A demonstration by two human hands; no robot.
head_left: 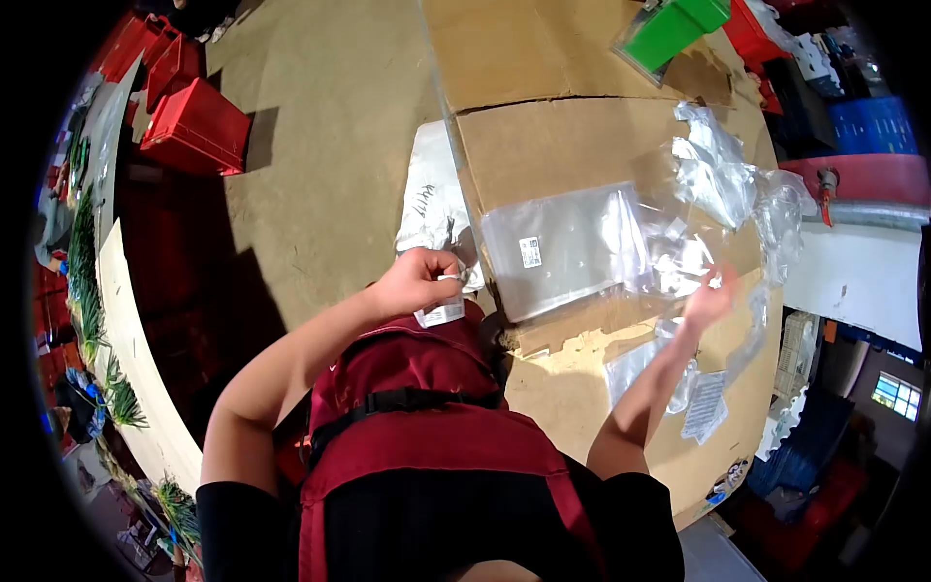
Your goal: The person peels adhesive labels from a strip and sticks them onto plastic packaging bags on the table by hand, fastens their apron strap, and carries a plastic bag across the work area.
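Note:
My left hand point(419, 281) is closed in a pinch on a small white strip of labels point(441, 313), held at the table edge in front of my red apron point(417, 364). To the right, my right hand point(710, 299) hovers beside crumpled clear plastic. Its fingers look pinched together, with a small white spot at the tips; blur hides what that is. Between the hands lies a stack of flat clear plastic bags point(572, 257), with a white printed label point(529, 252) on the top one.
Cardboard point(572, 145) covers the table. Crumpled clear plastic point(713, 170) lies along its right side, and a green box point(674, 34) stands at the far end. A white sack with handwriting point(430, 194) is beside the table. Red crates point(199, 126) stand left on the floor.

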